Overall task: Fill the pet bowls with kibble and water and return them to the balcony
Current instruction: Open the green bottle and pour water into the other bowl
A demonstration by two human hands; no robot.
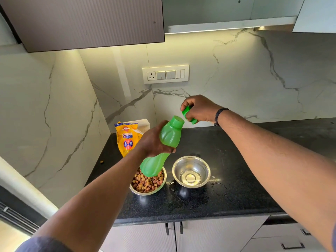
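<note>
At lower centre of the frame, a kibble-filled bowl [148, 180] and a bowl holding water [191, 171] are set side by side on the black counter [236, 179]. Above them, a green bottle [163, 144] is gripped tilted by the left hand [152, 140]; its cap [188, 114] is pinched in the right hand [200, 108]. Farther back, a yellow kibble bag [129, 137] is seen.

Both bare forearms reach forward from the lower corners. The left hand [152, 140] wraps its grip around the middle of the green bottle [164, 144], thumb toward the viewer, holding it tilted. The right hand [200, 109], a dark band at its wrist, curls its fingers [187, 103] around the green cap [188, 114] just beside the bottle's open neck.
</note>
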